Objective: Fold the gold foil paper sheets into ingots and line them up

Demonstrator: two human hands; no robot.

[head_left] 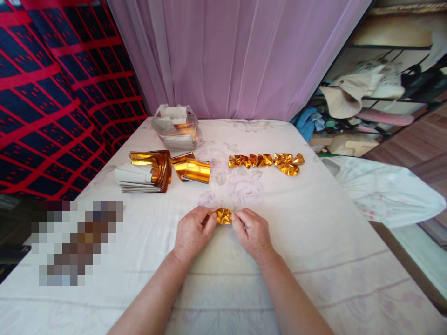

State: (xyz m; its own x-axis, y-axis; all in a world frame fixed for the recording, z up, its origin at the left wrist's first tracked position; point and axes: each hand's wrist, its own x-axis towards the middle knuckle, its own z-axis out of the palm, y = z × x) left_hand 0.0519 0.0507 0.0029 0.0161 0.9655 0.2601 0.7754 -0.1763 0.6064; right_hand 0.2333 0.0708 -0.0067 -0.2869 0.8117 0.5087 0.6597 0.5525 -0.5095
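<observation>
A crumpled gold foil piece (224, 216), shaped like a wrapped candy, is pinched between my two hands just above or on the table. My left hand (194, 231) is closed on its left end. The right end is gripped by the thumb and curled fingers of my right hand (252, 230). Beyond them on the right lies a row of similar twisted gold foil pieces (261, 160). Left of that row are a stack of gold foil sheets with pale backs (143, 172) and a few loose curled gold foil sheets (197, 170).
A clear plastic bag (176, 126) with more foil sheets stands at the table's back left. A floral white cloth (223, 284) covers the table. Purple curtains (223, 56) hang behind. Loaded shelves (370, 93) stand at the right. A pixelated patch hides part of the left side.
</observation>
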